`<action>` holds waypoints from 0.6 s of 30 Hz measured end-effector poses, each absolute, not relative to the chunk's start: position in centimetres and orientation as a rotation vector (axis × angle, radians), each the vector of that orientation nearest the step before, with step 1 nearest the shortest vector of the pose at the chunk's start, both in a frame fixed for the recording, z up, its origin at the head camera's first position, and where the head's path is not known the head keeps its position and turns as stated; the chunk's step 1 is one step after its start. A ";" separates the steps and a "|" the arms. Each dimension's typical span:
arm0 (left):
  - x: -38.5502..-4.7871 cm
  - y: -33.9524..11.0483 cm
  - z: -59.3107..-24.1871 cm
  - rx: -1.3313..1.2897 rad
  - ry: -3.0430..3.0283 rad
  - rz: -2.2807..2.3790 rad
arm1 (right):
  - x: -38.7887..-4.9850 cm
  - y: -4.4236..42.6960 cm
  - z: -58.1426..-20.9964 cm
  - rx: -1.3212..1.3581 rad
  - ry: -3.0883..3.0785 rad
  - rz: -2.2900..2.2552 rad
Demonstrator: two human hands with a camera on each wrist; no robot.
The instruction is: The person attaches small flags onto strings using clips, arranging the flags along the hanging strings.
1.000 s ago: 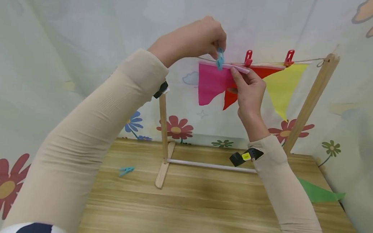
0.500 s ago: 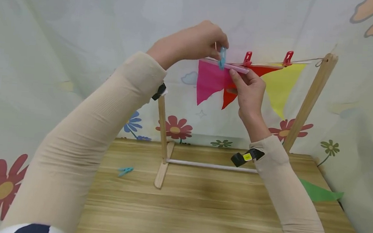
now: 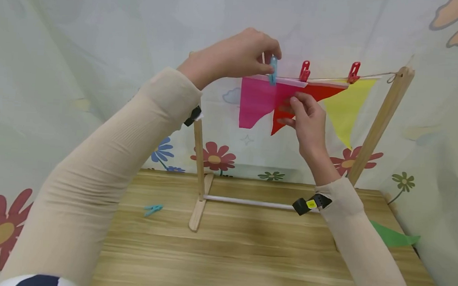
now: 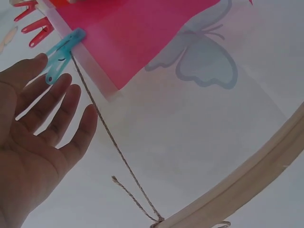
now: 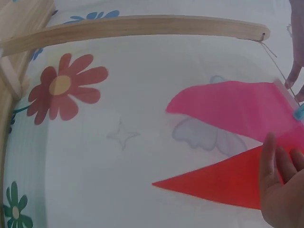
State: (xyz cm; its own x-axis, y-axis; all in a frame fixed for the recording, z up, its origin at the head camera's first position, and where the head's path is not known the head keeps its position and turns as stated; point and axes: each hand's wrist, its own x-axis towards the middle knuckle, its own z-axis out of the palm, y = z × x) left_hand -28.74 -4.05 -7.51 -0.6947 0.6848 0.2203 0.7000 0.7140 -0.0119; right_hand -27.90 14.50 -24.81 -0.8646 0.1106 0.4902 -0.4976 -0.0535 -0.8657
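Observation:
A light-blue clothespin is clipped over the string and the white top edge of a pink pennant. My left hand holds the clothespin's spread handles lightly between thumb and index finger, the other fingers loosely bent. My right hand is in front of a red pennant, just below the pink one's right end. Its fingers are relaxed and grip nothing; whether they touch the cloth cannot be told.
Two red clothespins stand on the string, with a yellow pennant at right. Wooden posts carry the string. On the table lie another blue clothespin and a green pennant, partly behind my right sleeve.
My right hand has let go of the pink pennant's top edge and moved slightly down and right. My left hand stays at the blue clothespin, its grip looser.

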 end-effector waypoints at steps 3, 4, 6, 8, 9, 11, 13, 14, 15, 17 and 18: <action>-28.8 -4.0 -7.7 -1.093 -2.712 -0.123 | -27.6 15.0 -25.7 0.428 -1.908 1.913; -28.8 -4.0 -7.8 -1.085 -2.712 -0.128 | -27.4 15.1 -26.0 0.433 -1.939 1.892; -28.8 -4.0 -7.9 -1.069 -2.712 -0.141 | -27.2 15.4 -26.7 0.448 -1.996 1.845; -28.9 -4.2 -8.1 -1.050 -2.714 -0.161 | -26.9 15.7 -27.5 0.458 -2.050 1.797; -28.9 -4.3 -8.2 -1.041 -2.716 -0.172 | -26.7 15.8 -27.8 0.464 -2.076 1.770; -28.9 -4.5 -8.4 -1.029 -2.710 -0.198 | -26.5 16.1 -28.6 0.473 -2.126 1.707; -28.8 -5.0 -8.6 -1.005 -2.711 -0.229 | -26.3 16.3 -29.2 0.478 -2.174 1.645; -28.7 -5.3 -8.7 -0.995 -2.707 -0.241 | -26.2 16.5 -29.5 0.482 -2.193 1.621; -28.6 -5.5 -8.8 -0.983 -2.704 -0.255 | -26.1 16.6 -29.8 0.485 -2.208 1.599; -28.3 -6.1 -9.0 -0.958 -2.695 -0.278 | -25.8 16.8 -30.2 0.483 -2.234 1.567; -28.2 -6.4 -9.1 -0.945 -2.690 -0.288 | -25.7 17.0 -30.5 0.481 -2.243 1.559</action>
State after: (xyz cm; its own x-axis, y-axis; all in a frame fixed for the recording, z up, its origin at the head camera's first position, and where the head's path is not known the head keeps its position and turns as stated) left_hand -28.20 -6.43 -9.12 -0.7487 0.5801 0.3208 0.6349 0.7667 0.0954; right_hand -25.68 16.98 -30.46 -0.8751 -0.0687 0.4791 -0.4730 0.3314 -0.8164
